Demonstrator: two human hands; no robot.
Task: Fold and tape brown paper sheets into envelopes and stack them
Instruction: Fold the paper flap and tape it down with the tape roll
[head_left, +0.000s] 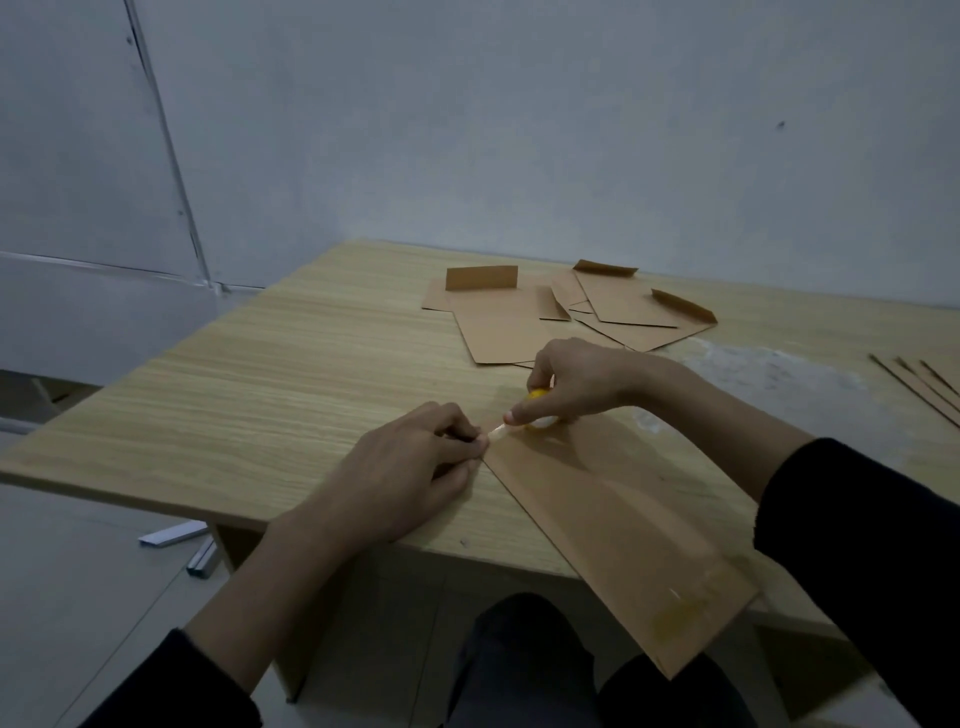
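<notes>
The tape strip (496, 432), pinched at its end by the left hand (410, 467) and drawn from the yellow roll (537, 402) gripped in the right hand (582, 384), could have twisted or stuck to itself if slackened. The folded brown sheet (623, 519) was seen flat and creased at lower right of the frame, its near end overhanging the surface (311, 364).

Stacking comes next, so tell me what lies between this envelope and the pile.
Only the right hand gripping the yellow tape dispenser sits between the envelope and the pile; nothing else visible does.
</notes>
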